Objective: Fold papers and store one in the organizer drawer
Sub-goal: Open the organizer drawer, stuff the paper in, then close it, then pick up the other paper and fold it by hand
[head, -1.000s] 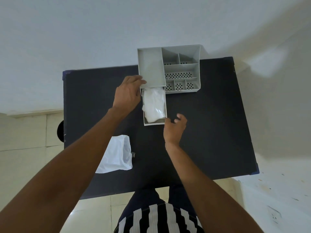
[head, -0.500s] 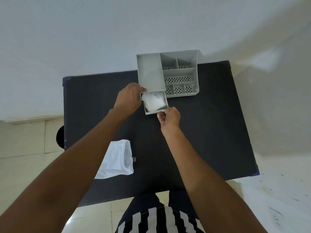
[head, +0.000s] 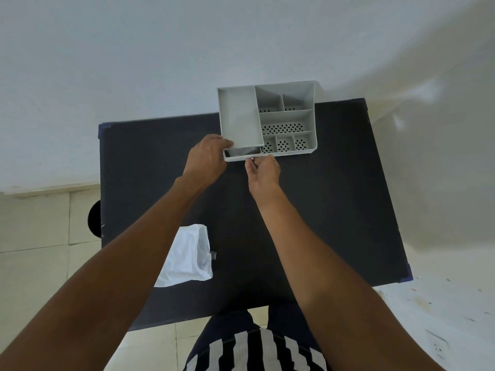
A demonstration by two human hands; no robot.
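A grey organizer (head: 241,116) with several compartments stands at the far edge of the black table (head: 334,210). Its drawer (head: 241,156) at the front left sticks out only a little, and the paper inside is hidden in shadow. My left hand (head: 207,159) rests against the organizer's left front corner, bracing it. My right hand (head: 263,170) pinches the drawer's front edge with its fingertips. A second folded white paper (head: 188,257) lies on the table near my left forearm.
A white wall rises behind the table. Tiled floor shows at the left, with a dark round object (head: 94,219) by the table's left edge. My striped clothing (head: 254,349) is at the bottom.
The drawer has slid nearly all the way into the organizer, pushed by my right hand. The white paper in it has gone out of sight. My left hand stayed on the organizer.
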